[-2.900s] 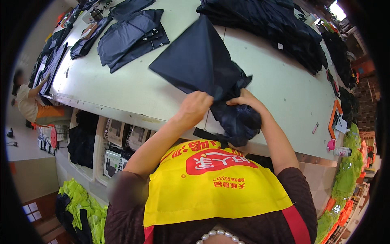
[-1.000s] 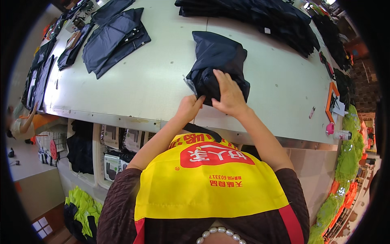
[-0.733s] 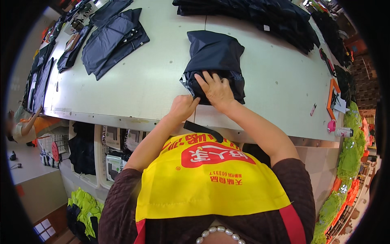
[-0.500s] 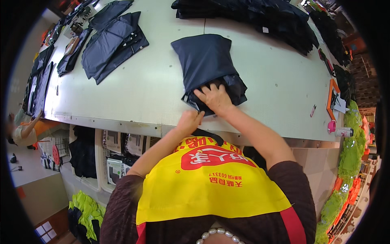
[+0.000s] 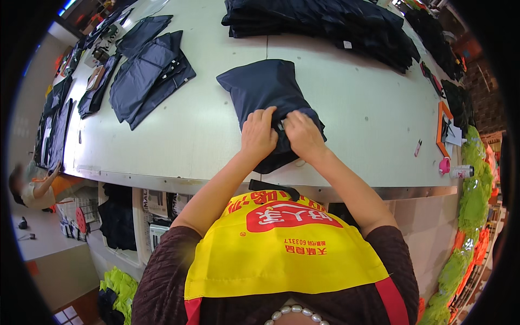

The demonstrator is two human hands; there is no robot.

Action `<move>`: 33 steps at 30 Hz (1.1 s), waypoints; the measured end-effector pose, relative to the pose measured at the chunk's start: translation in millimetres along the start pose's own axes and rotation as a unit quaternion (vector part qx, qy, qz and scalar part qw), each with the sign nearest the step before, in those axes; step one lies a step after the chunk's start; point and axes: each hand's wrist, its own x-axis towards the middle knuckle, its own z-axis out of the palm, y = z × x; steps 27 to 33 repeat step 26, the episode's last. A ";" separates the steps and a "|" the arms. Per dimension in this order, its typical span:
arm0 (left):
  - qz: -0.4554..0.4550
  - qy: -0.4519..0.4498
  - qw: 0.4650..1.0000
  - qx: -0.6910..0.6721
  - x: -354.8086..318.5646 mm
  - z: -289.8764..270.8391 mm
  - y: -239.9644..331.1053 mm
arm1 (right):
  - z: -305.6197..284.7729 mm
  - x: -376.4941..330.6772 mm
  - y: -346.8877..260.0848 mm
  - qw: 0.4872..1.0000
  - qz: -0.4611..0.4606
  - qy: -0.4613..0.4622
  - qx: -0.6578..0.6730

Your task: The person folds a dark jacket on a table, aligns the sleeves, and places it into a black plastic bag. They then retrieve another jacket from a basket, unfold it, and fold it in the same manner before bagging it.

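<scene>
In front of me on the table lies a dark navy cloth bag (image 5: pixel 262 84), or a garment folded into that shape. Its far end spreads flat and its near end is bunched. My left hand (image 5: pixel 259 134) is closed on the fabric at the left of the near part. Beside it, my right hand (image 5: pixel 306 135) pinches the cloth on the right, its fingers curled over the edge. Between the two hands a small pale spot shows, too small to name. More dark fabric bulges out under my wrists.
A thick pile of dark garments (image 5: pixel 319 27) lies along the far side. Folded dark pieces (image 5: pixel 151 76) are stacked to the left. An orange frame (image 5: pixel 443 130), a pink item (image 5: pixel 444 165) and a small canister (image 5: pixel 462 171) sit at the right edge. Another person (image 5: pixel 38 184) is at far left.
My left hand has moved from the near edge up onto the bag. My right hand has come out of the opening and now pinches the cloth. The opening is now covered over.
</scene>
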 end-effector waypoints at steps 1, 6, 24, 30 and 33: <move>-0.007 0.009 1.000 0.011 -1.6 7.8 -5.9 | 9.6 -0.9 9.9 0.998 0.065 -0.009 -0.021; 0.006 -0.009 0.997 0.073 -8.2 15.4 -4.8 | 31.1 -5.8 20.6 0.967 0.242 -0.078 -0.029; 0.154 0.033 0.986 0.058 33.8 6.6 10.4 | 38.0 1.6 31.6 0.967 0.162 -0.065 0.186; 0.177 0.050 0.981 0.063 34.1 11.6 7.7 | 61.0 0.3 41.6 0.978 0.128 -0.032 0.160; 0.177 0.050 0.981 0.063 34.1 11.6 7.7 | 61.0 0.3 41.6 0.978 0.128 -0.032 0.160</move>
